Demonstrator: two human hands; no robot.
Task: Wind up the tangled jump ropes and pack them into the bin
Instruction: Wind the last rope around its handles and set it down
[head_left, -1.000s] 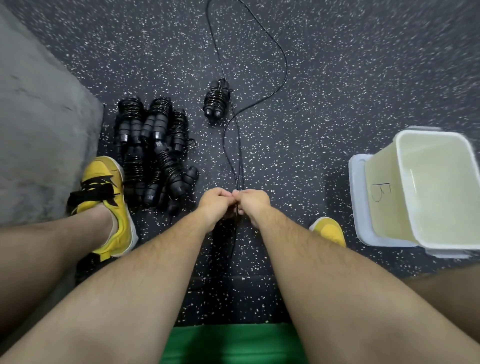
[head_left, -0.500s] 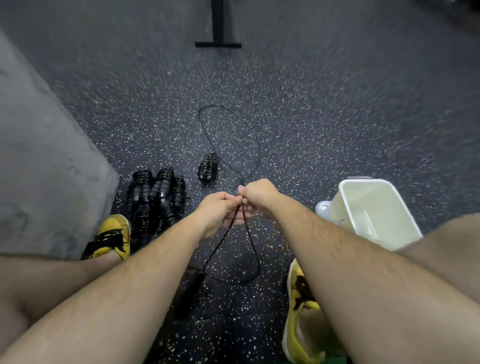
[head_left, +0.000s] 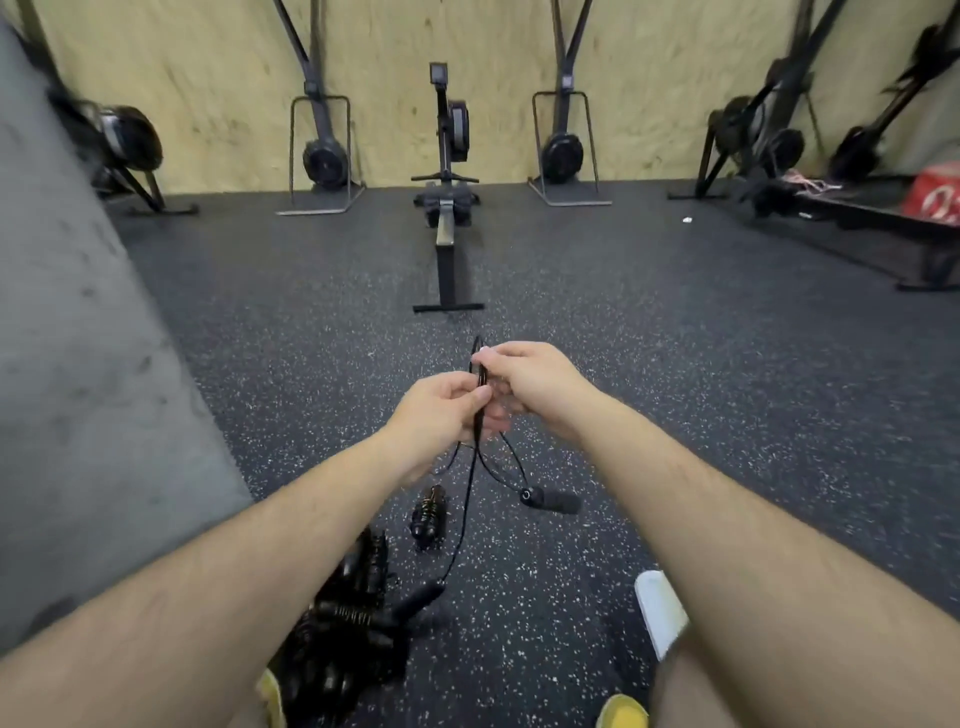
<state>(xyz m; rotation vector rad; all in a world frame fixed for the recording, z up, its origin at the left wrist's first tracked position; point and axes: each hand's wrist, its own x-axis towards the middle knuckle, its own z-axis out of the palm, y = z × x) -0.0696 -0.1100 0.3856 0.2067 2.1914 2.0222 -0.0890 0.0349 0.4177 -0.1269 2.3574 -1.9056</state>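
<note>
Pinching doubled jump rope (head_left: 481, 376) between curled fingers of left hand (head_left: 441, 413) and right hand (head_left: 532, 384), apparently evening its lengths before winding.

A dark rubber floor (head_left: 701, 374) flecked with white runs back to a plywood wall (head_left: 654, 57). One rowing machine (head_left: 448, 228) lies flat in the middle. An upright rower (head_left: 324, 156) stands against the wall on its left and another upright rower (head_left: 563, 145) on its right. A grey slab (head_left: 67, 338) rises at the left edge.
</note>
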